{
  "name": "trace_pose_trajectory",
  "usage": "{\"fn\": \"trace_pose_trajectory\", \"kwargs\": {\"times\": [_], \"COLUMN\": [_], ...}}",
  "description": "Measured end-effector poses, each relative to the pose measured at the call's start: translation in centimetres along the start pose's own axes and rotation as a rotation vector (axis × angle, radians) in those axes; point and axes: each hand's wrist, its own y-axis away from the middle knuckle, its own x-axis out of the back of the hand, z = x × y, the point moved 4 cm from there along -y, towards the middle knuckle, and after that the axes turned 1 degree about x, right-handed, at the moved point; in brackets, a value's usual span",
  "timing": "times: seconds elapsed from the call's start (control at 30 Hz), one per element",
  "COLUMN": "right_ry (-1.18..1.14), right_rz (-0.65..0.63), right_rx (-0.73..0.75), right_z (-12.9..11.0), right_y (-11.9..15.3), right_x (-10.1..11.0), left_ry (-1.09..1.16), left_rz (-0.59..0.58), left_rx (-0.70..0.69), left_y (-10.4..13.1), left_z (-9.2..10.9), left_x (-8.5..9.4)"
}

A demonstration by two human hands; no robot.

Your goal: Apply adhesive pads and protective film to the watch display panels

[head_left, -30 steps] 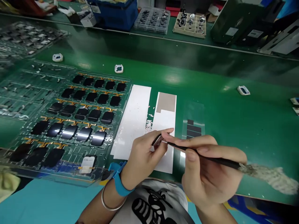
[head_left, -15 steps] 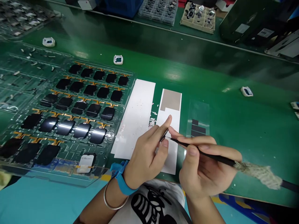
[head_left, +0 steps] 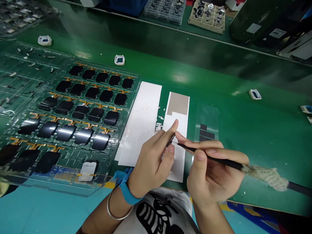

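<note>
- Dark thin piece (head_left: 170, 140), one, centre of the frame: seen nearly edge-on between the thumb and index finger of the left hand, above the right-hand white strip (head_left: 177, 169). Its face and exact kind cannot be told.
- Left hand (head_left: 153, 159), lower centre: thumb and fingers pinched about the piece; much of the contact is hidden by the fingers.
- Right hand (head_left: 216, 175), lower right of centre: thumb and fingers closed round a slim black tool (head_left: 224, 162), pen-fashion. The tool's tip points at the piece; whether it touches cannot be told.
- Pale wrapping (head_left: 266, 177), lower right: bound around the tool's rear part (frayed-looking, probably softer to the hand than the shaft).
- Handling, judged: the piece is likely light, stiff and fragile, with a smooth face that could slip and take fingerprints. Best held by opposite edges, with light pressure and no bending. The tool looks light and rigid, best gripped well behind its fine point.
- Clear tray (head_left: 78, 152), left of the frame: rows of flat dark panels (head_left: 100, 141) with orange tabs; likely brittle, best lifted by the rims, not the tabs.
- White scraps (head_left: 159, 127), centre: small, beside the strip; probably feather-light and easily scattered.
</note>
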Motion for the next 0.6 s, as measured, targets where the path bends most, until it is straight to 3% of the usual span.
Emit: {"fn": "trace_pose_trajectory", "kwargs": {"times": [0.6], "right_ry": [0.019], "right_rz": [0.011], "right_rx": [-0.009], "right_z": [0.44], "right_y": [0.16], "right_x": [0.06], "left_ry": [0.002], "left_rz": [-0.004], "left_rx": [-0.008], "left_y": [-0.04], "left_z": [-0.04], "left_x": [-0.08]}}
